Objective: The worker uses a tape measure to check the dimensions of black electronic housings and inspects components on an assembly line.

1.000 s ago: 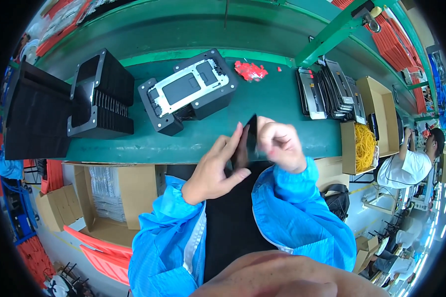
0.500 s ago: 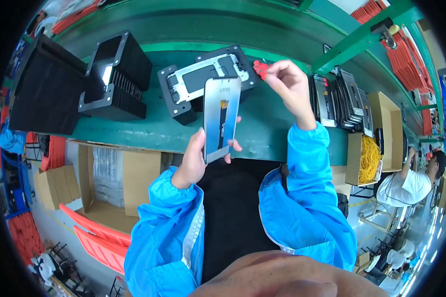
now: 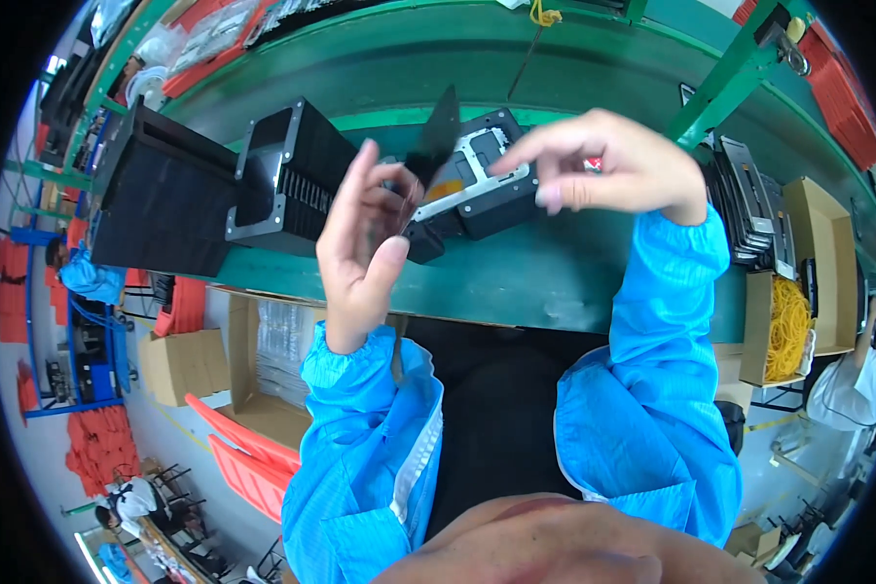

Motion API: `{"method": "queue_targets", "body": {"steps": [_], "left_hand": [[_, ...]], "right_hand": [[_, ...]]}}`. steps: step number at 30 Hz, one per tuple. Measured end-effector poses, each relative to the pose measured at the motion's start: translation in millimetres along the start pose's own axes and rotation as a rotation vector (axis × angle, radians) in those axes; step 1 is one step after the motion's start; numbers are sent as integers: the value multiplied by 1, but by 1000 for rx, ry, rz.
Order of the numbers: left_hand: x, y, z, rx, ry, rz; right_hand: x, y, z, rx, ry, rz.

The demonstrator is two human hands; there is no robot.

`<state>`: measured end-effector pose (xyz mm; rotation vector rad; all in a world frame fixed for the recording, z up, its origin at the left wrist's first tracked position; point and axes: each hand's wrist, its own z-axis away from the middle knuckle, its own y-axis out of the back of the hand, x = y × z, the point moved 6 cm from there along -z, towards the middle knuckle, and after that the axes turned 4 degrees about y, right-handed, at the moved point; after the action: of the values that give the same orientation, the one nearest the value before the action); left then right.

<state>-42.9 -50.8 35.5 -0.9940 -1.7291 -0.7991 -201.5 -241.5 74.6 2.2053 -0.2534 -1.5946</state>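
My left hand (image 3: 360,243) holds a phone screen panel (image 3: 440,131), turned so that its dark side shows and smeared by motion. An orange-yellow patch (image 3: 445,190) shows beside the panel's lower part. Behind it is a black block-shaped fixture (image 3: 496,204) with a white phone-sized frame (image 3: 485,148) on top. Over the fixture's right end reaches my right hand (image 3: 623,170), index finger and thumb stretched out and apart. A small red piece (image 3: 592,164) shows among its fingers; whether the hand touches it I cannot tell.
Left of the fixture stand a black slotted rack (image 3: 311,156) and a tall black box (image 3: 161,204). To the right are stacked phone panels (image 3: 745,204), a cardboard box (image 3: 827,243) and yellow bands (image 3: 788,331). A green post (image 3: 720,92) rises at the bench's back right.
The panel has turned from its silvery-blue face to a dark, nearly edge-on view and moved over the fixture. My right hand has spread from a pinch at the red piece. The view has shifted.
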Motion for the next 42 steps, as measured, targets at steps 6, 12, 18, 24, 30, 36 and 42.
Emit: {"method": "queue_targets", "body": {"steps": [6, 12, 18, 24, 30, 36, 42], "left_hand": [[-1, 17, -25, 57, -67, -785], [-17, -18, -51, -76, -100, -837], [-23, -28, -61, -103, -61, -776], [-15, -31, -58, -110, -121, -822], [-16, -22, -51, -89, -126, -806], [-22, -14, -48, -64, -110, -787], [-26, -12, -47, -60, -115, -772]], "right_hand": [[24, 38, 18, 330, -311, 271], [54, 45, 23, 371, -435, 443], [60, 38, 15, 362, -561, 428], [101, 28, 10, 264, -607, 455], [109, 21, 7, 204, -694, 445], [101, 18, 2, 232, -626, 536], [99, 17, 3, 271, -578, 549]]}}
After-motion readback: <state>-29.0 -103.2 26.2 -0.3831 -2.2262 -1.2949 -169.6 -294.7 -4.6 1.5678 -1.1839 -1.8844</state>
